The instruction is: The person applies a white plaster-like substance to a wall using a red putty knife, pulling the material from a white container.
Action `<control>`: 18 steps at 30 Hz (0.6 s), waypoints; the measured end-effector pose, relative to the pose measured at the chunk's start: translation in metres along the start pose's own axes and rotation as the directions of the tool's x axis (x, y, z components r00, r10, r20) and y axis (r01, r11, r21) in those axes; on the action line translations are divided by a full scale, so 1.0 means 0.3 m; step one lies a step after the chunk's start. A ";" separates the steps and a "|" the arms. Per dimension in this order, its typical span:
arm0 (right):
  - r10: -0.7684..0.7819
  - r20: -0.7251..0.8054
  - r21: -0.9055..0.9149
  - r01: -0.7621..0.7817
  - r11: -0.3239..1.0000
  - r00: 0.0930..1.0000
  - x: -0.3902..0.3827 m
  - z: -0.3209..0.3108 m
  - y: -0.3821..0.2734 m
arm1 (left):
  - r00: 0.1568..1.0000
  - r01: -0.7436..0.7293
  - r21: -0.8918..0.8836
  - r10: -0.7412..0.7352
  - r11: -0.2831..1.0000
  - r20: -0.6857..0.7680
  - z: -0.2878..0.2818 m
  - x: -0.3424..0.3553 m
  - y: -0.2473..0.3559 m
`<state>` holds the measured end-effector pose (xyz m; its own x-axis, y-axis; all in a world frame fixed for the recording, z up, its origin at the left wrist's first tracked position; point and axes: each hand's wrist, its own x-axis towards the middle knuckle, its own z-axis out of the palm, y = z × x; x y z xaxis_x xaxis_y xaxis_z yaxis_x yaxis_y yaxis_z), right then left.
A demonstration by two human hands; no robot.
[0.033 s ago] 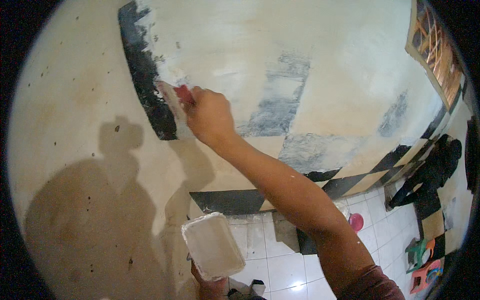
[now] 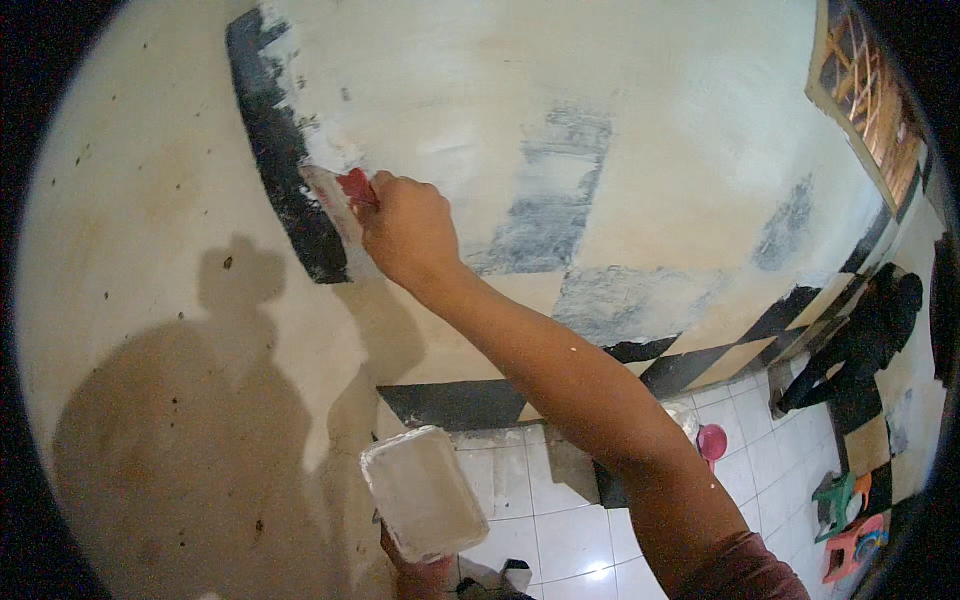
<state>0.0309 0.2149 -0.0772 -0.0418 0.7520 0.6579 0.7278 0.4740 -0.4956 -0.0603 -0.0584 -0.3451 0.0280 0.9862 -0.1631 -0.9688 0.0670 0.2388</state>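
Note:
My right hand (image 2: 412, 228) grips the red handle of a putty knife (image 2: 335, 200), its wide pale blade angled against the wall. The blade touches a ragged black band (image 2: 265, 130) at the left, with fresh white filler (image 2: 322, 150) smeared along the band's right side. Low in the view, my left hand (image 2: 425, 578) holds a shallow rectangular container (image 2: 368, 478) from beneath. Pale residue coats the container's rim and inside; most of the fingers of my left hand are hidden below it.
The wall has black and cream checks, partly covered in white. A framed opening (image 2: 830, 95) is at upper right. Below lies a white tiled floor (image 2: 565, 545). A pink dipper (image 2: 712, 442), a green stool (image 2: 830, 505), a red stool (image 2: 848, 550) and a dark-clad person (image 2: 870, 335) are at right.
The view has shifted slightly. My right hand and the putty knife appear a little farther left; both hands keep their grip.

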 end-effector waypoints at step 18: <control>-0.489 -0.179 -0.424 0.381 0.821 0.854 -0.312 -0.562 0.360 | 1.000 -0.001 0.040 0.002 0.999 -0.024 -0.063 0.003 -0.024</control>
<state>0.2289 0.1183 -0.0967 -0.2688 0.3284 0.9055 0.8723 0.4816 0.0843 -0.0578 -0.0608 -0.3652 0.0200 0.9825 -0.1852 -0.9583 0.0717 0.2767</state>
